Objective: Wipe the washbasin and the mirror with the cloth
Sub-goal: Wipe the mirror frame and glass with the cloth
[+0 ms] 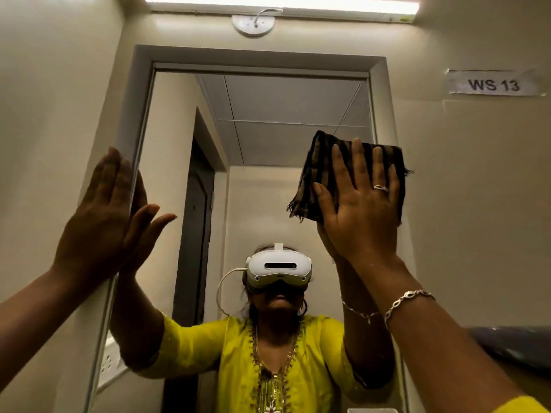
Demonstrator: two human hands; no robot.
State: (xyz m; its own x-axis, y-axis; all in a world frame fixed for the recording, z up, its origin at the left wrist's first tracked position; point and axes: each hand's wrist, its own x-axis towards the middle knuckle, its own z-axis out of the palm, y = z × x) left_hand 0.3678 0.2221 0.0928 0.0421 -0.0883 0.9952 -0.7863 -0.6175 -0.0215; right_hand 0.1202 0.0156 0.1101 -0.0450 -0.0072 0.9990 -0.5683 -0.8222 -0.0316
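A tall mirror point(268, 138) in a grey frame fills the middle of the head view. My right hand point(362, 216) presses a folded dark striped cloth point(322, 168) flat against the glass near the mirror's upper right edge, fingers spread over it. My left hand point(101, 216) lies flat with fingers together on the mirror's left frame edge, holding nothing. The washbasin is out of view.
The mirror reflects a person in a yellow top wearing a white headset. A tube light point(280, 1) runs along the ceiling above. A paper label reading WS 13 point(493, 83) is on the right wall. A switch plate point(108, 362) sits on the left wall.
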